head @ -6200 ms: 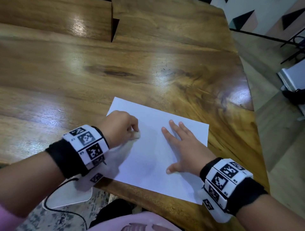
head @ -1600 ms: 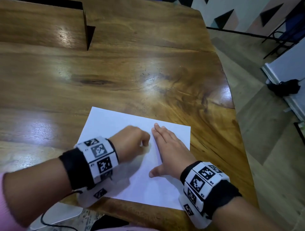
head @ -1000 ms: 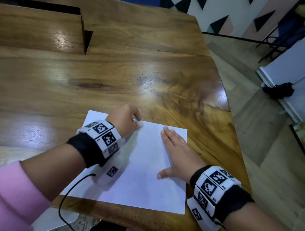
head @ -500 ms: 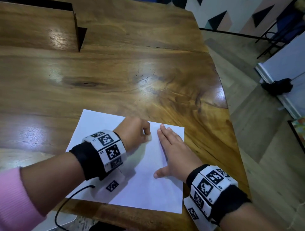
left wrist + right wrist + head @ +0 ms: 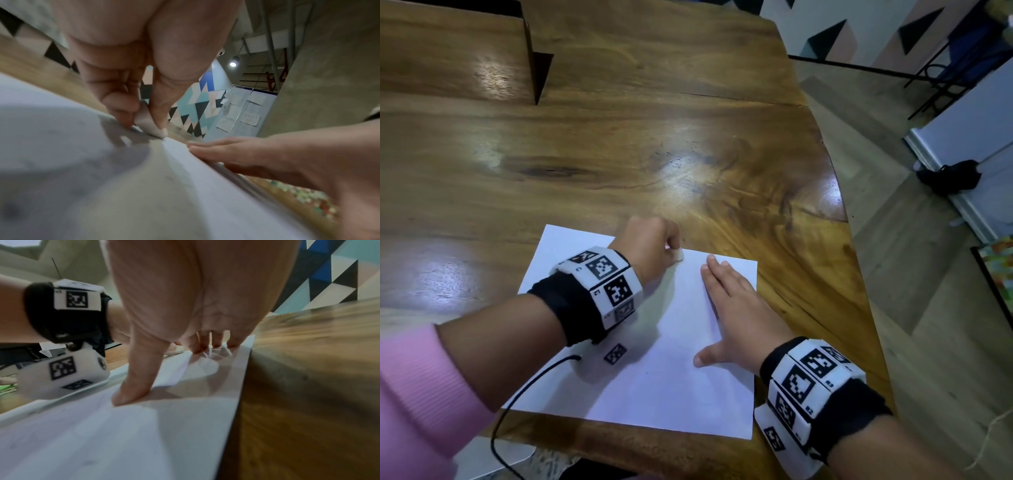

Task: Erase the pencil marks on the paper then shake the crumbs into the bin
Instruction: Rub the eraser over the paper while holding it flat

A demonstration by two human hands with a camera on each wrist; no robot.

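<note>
Pinching a white eraser [image 5: 151, 125] in my left hand [image 5: 650, 245], I press my right hand [image 5: 736, 317] flat on the plain white paper [image 5: 664, 387]; no legible marks.

The broad brown wooden table [image 5: 654, 137] is glossy and varnished — lamp glare pools on its smooth, strongly grained top. The white rectangular paper sheet [image 5: 671, 377] looks matt and flat, the small white eraser [image 5: 150, 126] dull — rubbery. The pink knitted sleeve [image 5: 417, 394] is ribbed cloth.
</note>
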